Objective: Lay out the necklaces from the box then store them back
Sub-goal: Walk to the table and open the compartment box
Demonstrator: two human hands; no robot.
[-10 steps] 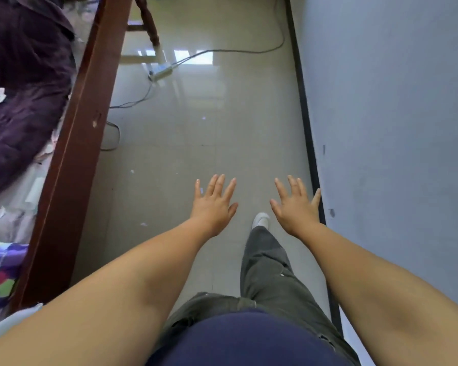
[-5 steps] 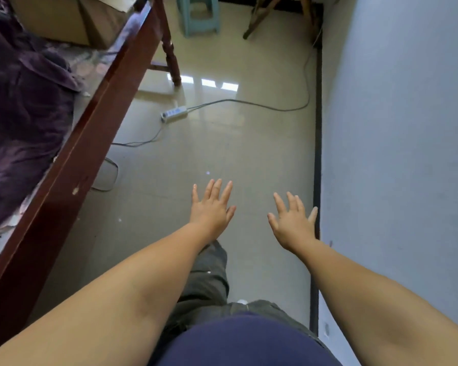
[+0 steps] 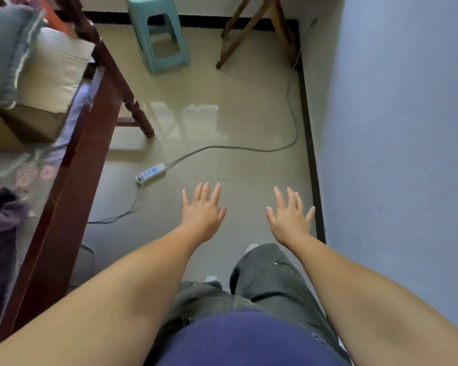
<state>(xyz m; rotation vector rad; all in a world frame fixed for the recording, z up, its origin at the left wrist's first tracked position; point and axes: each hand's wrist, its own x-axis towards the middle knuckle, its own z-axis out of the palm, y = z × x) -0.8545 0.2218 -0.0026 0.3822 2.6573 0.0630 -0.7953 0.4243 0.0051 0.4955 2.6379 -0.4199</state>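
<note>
Even, soft daylight, moderate brightness, no hard shadows. Glare: pale window reflection on glossy floor tile point(image 3: 196, 122) at approx. 12 o'clock from frame centre. Wall point(image 3: 407, 128) at 3 o'clock reads flat blue-grey, evenly lit. Motion blur strongest at 9–10 o'clock: cushion point(image 3: 6, 54) and cardboard box point(image 3: 32, 122) smeared, text on bed surface unreadable. Left hand point(image 3: 202, 215) and right hand point(image 3: 290, 220) fairly sharp. Wide-angle distortion: bed rail point(image 3: 72, 186) and baseboard point(image 3: 311, 154) lean outward; forearms swell at 6 o'clock edge.
</note>
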